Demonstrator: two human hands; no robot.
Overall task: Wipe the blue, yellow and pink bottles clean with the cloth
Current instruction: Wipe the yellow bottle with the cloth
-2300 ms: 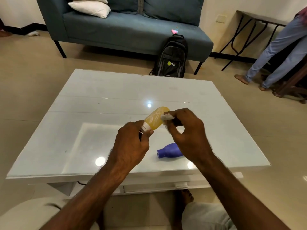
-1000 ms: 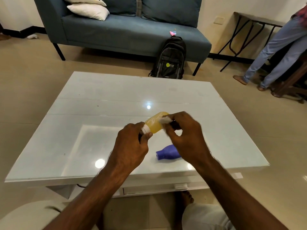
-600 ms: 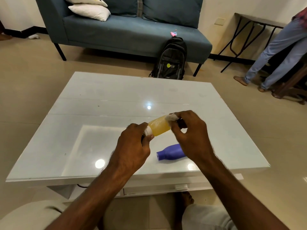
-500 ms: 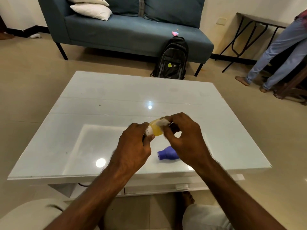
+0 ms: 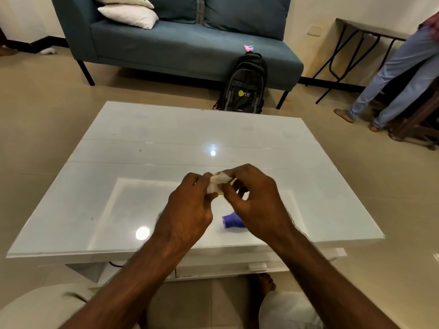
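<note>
Both hands meet above the middle of the white table. My left hand grips the neck end of the yellow bottle, which is almost wholly hidden between my hands. My right hand presses a small white cloth around the bottle's body. The blue bottle lies on its side on the table just below my right hand, its far end hidden behind the hand. A small pink object sits on the sofa seat, too small to tell whether it is the pink bottle.
A blue sofa with white cushions stands behind the table. A black backpack leans against it. A person's legs and a folding table are at the right. My knees show under the table's near edge.
My right hand has slid the cloth along the yellow bottle toward my left hand, so the bottle is now nearly covered. The blue bottle has not moved.
</note>
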